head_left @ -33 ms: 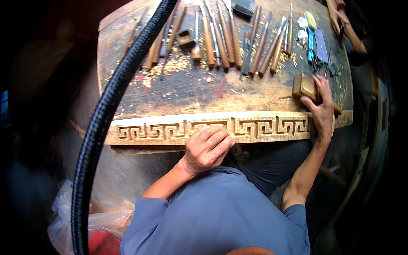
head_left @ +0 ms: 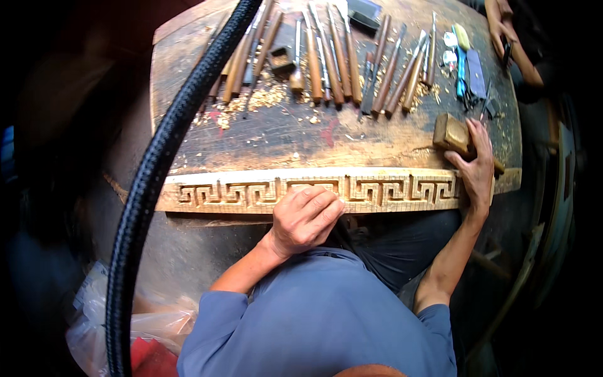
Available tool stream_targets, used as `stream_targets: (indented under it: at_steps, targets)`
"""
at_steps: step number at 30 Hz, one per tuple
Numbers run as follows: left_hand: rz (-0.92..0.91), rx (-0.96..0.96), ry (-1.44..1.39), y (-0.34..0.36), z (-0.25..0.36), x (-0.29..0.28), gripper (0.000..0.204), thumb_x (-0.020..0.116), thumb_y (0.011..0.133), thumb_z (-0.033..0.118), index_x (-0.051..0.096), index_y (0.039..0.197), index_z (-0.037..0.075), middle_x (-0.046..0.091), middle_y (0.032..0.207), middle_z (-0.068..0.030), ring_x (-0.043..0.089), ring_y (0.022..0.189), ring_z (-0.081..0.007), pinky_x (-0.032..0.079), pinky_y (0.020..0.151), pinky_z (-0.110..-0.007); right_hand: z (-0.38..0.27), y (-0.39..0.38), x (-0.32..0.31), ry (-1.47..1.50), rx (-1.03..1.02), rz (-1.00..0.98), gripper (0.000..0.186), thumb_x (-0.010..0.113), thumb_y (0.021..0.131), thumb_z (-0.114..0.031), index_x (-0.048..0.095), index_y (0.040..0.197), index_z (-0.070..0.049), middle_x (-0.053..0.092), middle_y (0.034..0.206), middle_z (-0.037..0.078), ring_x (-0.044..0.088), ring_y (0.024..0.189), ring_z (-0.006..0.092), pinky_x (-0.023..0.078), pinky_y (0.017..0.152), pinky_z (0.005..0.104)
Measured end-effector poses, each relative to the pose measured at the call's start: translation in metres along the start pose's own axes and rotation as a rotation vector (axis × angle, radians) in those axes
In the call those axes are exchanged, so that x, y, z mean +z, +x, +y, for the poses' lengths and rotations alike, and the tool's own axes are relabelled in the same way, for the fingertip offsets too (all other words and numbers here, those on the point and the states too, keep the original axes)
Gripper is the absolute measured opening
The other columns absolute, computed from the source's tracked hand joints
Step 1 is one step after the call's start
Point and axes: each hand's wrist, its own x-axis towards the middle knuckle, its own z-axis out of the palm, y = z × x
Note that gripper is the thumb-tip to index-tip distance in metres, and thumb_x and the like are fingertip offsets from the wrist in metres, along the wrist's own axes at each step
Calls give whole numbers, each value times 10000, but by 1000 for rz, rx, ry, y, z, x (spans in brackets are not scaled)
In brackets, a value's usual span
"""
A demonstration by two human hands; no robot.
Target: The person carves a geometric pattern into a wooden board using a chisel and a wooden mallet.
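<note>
A long pale wooden board (head_left: 257,207) with a carved fret pattern lies along the near edge of the workbench. My left hand (head_left: 308,217) rests over its middle, fingers curled in. Whatever those fingers may hold is hidden beneath them. At the bench's right side lies a wooden mallet (head_left: 451,133) with a blocky head, its handle end poking out past my hand. My right hand (head_left: 480,160) curves around the mallet, thumb on the near side and fingers at the head's far right, with the wrist over the board's right end.
Several wood-handled chisels (head_left: 314,69) lie along the far part of the workbench (head_left: 251,144) among wood shavings (head_left: 267,97). A violet-grey block (head_left: 475,72) lies far right, near another person's hands (head_left: 500,25). A black braided hose (head_left: 160,151) crosses the left. A plastic bag (head_left: 94,333) sits lower left.
The view has shifted slightly, so the bench and tools appear a little lower and further right. Both hands keep their places on the board and the mallet.
</note>
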Motion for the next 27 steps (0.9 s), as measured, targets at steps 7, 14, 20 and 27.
stream_targets:
  at_steps: [7, 14, 20, 27]
  targets:
    - [44, -131, 360, 16, -66, -48, 87, 854, 970, 86, 844, 1055, 73, 825, 869, -94, 758, 685, -205, 581, 619, -351, 20, -16, 13, -167, 117, 93, 823, 953, 855, -184, 618, 1604, -122, 587, 1692, 141, 515, 1581, 362, 372, 1334, 482]
    - [136, -378, 532, 58, -158, -69, 45, 819, 1037, 131, 846, 1001, 123, 788, 728, -1, 590, 468, -113, 395, 409, -271, 16, -18, 14, -146, 105, 142, 810, 971, 836, -204, 647, 1574, -126, 661, 1609, 131, 570, 1534, 340, 365, 1337, 491]
    - [22, -635, 551, 77, -171, -77, 113, 830, 1014, 260, 894, 1010, 167, 841, 842, -94, 825, 744, -292, 633, 701, -426, 14, -20, 12, -145, 112, 159, 799, 990, 819, -235, 674, 1545, -125, 678, 1587, 128, 583, 1511, 362, 414, 1298, 497]
    - [-150, -567, 680, 85, -184, -42, 196, 867, 955, 353, 892, 967, 158, 829, 857, -143, 828, 809, -348, 650, 780, -484, 22, -20, 17, -152, 78, 162, 816, 985, 811, -209, 665, 1557, -129, 677, 1591, 129, 586, 1515, 350, 404, 1310, 484]
